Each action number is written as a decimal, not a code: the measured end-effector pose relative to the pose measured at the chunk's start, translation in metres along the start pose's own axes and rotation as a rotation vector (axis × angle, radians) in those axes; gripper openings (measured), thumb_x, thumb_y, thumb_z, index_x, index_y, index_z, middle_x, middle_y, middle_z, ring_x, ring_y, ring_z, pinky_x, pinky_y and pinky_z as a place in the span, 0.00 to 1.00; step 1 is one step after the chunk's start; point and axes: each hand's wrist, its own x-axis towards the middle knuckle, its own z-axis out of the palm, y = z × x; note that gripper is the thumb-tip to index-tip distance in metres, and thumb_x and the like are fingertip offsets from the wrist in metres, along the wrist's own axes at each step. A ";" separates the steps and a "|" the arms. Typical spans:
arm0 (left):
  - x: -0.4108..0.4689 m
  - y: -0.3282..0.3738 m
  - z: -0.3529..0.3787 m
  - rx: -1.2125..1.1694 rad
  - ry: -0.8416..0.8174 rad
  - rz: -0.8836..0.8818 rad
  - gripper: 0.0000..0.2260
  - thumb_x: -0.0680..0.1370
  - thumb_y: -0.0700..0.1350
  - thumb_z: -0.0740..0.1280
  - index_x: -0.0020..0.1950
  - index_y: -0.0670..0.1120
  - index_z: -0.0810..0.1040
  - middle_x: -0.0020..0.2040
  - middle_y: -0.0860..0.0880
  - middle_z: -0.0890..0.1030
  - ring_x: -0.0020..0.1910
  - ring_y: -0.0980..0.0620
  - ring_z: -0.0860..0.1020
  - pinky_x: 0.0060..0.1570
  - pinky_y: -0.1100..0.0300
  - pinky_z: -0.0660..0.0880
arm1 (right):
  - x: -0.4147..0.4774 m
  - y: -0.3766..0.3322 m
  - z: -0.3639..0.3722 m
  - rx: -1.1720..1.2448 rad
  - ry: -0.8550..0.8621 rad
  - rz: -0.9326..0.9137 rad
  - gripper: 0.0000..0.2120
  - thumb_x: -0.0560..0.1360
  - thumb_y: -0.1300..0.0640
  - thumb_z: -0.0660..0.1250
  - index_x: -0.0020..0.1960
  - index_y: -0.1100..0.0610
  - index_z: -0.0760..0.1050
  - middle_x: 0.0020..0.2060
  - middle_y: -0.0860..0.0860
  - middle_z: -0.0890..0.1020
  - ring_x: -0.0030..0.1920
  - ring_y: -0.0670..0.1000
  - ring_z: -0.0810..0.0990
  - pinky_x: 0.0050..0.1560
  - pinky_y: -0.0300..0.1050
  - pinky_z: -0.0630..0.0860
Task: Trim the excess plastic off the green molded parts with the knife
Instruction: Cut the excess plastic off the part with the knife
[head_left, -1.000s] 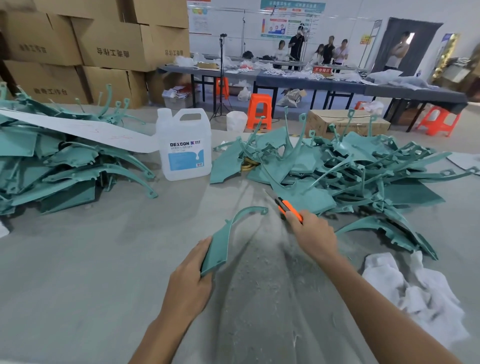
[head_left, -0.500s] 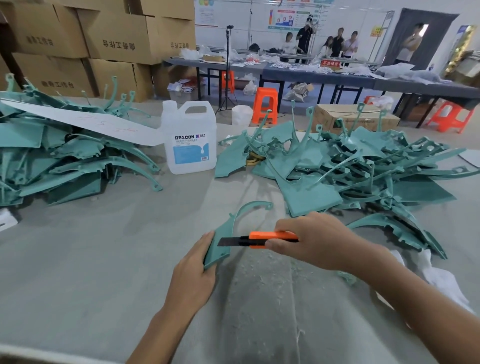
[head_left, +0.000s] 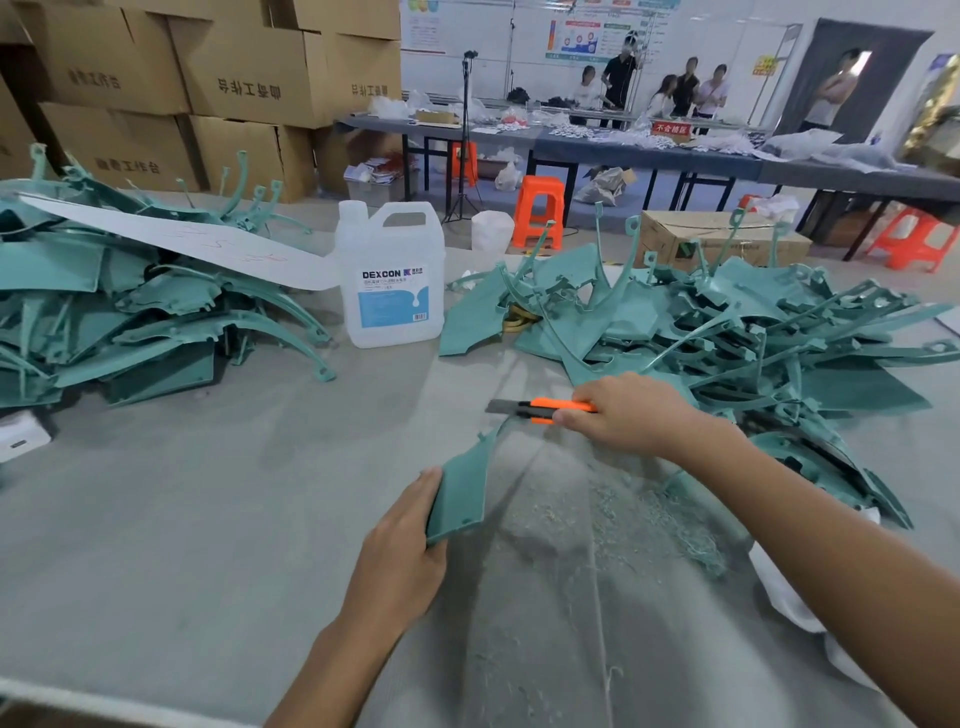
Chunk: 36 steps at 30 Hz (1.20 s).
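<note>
Near the middle of the bench (head_left: 182, 519), the left hand (head_left: 400, 556) holds one green part (head_left: 457, 493) by its broad end, thumb on the left edge and fingers wrapped behind it, lifted on edge above the surface. The right hand (head_left: 631, 415) is closed round the orange knife (head_left: 550, 409).

A second ago that knife was drawn away to the far right, clear of the part. Half a second ago it had swung level across the part's middle. Now it sits further up, blade out and pointing left, right at the spot where the part narrows. I cannot tell whether the edge touches the plastic. To my eye this is the set-up for a fresh trimming stroke along that upper edge, not the end of one.

The part's long axis runs from near to far, leaning right: wide flat end near, in the left hand, slim end pointing away towards the knife, its tip hidden behind the right hand. Pale shavings (head_left: 628, 512) lie on the bench just right of it, and a large heap (head_left: 727, 332) of green parts waits beyond.
</note>
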 end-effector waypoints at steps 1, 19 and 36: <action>0.000 0.000 0.000 0.002 -0.005 0.003 0.28 0.79 0.38 0.66 0.79 0.49 0.66 0.76 0.54 0.69 0.75 0.53 0.68 0.72 0.60 0.64 | 0.005 0.009 0.002 -0.009 -0.028 0.057 0.22 0.80 0.34 0.56 0.41 0.50 0.74 0.34 0.49 0.78 0.34 0.49 0.77 0.32 0.43 0.67; 0.003 0.000 -0.002 -0.085 0.026 -0.044 0.27 0.79 0.38 0.66 0.78 0.52 0.68 0.74 0.56 0.71 0.72 0.52 0.71 0.69 0.59 0.68 | -0.054 -0.001 0.075 0.618 0.201 0.493 0.23 0.81 0.35 0.53 0.42 0.52 0.74 0.35 0.51 0.81 0.35 0.55 0.80 0.36 0.49 0.74; 0.010 -0.009 0.001 -0.259 0.120 -0.149 0.27 0.74 0.63 0.61 0.72 0.59 0.75 0.66 0.58 0.79 0.65 0.55 0.77 0.61 0.63 0.71 | -0.081 -0.098 0.086 0.679 0.234 0.199 0.14 0.82 0.36 0.54 0.43 0.42 0.66 0.30 0.46 0.75 0.32 0.48 0.75 0.32 0.48 0.68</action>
